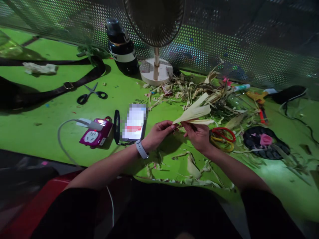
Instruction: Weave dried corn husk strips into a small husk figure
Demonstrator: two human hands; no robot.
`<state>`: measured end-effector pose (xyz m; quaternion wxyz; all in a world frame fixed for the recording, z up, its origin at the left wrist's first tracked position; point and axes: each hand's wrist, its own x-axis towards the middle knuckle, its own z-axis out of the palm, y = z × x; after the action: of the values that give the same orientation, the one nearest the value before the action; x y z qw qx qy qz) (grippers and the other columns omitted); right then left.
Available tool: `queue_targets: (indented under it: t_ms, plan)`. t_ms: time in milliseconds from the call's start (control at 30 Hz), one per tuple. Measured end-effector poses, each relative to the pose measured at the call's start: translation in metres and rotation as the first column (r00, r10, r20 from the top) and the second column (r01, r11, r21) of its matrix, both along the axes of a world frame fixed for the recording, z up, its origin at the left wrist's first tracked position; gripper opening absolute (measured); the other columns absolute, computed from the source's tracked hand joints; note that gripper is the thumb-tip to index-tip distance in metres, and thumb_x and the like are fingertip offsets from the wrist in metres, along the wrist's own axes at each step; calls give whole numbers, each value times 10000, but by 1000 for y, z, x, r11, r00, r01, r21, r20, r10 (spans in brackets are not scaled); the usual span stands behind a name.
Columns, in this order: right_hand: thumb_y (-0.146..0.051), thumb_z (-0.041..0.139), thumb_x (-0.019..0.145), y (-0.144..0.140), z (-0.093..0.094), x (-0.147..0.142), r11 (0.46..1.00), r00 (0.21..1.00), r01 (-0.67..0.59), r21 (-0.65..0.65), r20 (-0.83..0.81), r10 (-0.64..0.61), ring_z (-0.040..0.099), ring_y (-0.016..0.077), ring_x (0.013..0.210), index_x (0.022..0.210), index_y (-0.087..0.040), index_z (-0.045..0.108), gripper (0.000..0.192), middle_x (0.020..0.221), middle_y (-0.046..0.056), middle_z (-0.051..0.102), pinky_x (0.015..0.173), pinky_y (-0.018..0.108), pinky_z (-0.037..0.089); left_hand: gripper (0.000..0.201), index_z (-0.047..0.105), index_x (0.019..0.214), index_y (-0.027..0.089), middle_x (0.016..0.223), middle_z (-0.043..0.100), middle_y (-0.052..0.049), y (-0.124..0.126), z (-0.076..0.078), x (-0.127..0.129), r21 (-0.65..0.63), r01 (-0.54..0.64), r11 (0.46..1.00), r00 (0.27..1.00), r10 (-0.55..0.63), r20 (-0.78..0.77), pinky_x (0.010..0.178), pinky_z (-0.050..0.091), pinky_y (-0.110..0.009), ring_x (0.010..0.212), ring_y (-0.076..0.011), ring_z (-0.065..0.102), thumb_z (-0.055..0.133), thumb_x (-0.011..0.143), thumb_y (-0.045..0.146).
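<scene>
Left hand: your left hand (159, 131), a watch on its wrist, pinches the near end of the husk (193, 113); the grip is closed on it.
Right hand: your right hand (198, 134) meets the left at the same end, its grip closed on the husk too.
Husk: pale and pointed, held just above the green surface (50, 119), its tip slanting up and away to the right.
Scraps: husk scraps (189, 89) lie heaped beyond your hands, with more strewn below them.
Left of hands: a lit phone (134, 122) and a pink power strip (96, 134) lie just beside each other; black scissors (92, 93) sit farther back.
Right of hands: red and yellow rings (223, 137) lie just beside your right hand.
Back: a fan (156, 71) and a dark bottle (122, 49) stand near the mesh wall.
</scene>
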<state>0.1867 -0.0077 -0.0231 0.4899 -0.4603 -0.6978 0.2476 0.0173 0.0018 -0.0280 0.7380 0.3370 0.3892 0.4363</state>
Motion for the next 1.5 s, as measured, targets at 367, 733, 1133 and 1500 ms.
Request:
queue_targets:
  t_ms: [367, 733, 1133, 1500]
  plan:
    - [-291, 639, 824, -3, 1, -2, 993, 993, -112, 25, 35, 111, 630, 167, 814, 865, -243, 719, 102, 927, 44, 665, 760, 332, 544, 277, 720, 779, 148, 664, 662, 15, 2, 5, -6, -4, -21, 1000, 999, 21, 26, 567, 421, -162, 575, -54, 541, 824, 582, 314]
    - [-428, 585, 822, -1, -6, -7, 915, 989, -42, -402, -145, -19, 419, 95, 360, 786, -219, 617, 214, 523, -49, 561, 330, 233, 361, 237, 757, 880, 179, 713, 688, -30, 3, 7, -12, 364, 116, 924, 965, -18, -260, 574, 415, -218, 596, -97, 538, 733, 704, 336]
    - [-413, 477, 898, 3, 4, -4, 933, 948, 17, -359, 302, 99, 577, 147, 531, 975, -162, 613, 296, 693, 28, 649, 507, 261, 440, 322, 640, 743, 124, 660, 657, 14, 12, -1, -9, 18, -32, 999, 991, 34, -126, 591, 448, -168, 600, -68, 578, 832, 557, 304]
    - [-129, 455, 920, 5, 47, 17, 835, 489, -390, 388, 856, -169, 565, 208, 904, 932, -139, 660, 206, 950, 99, 676, 741, 324, 389, 58, 668, 698, 93, 614, 645, -11, 15, 7, -13, -335, 130, 933, 992, -126, 32, 483, 410, -112, 500, -30, 542, 718, 688, 67]
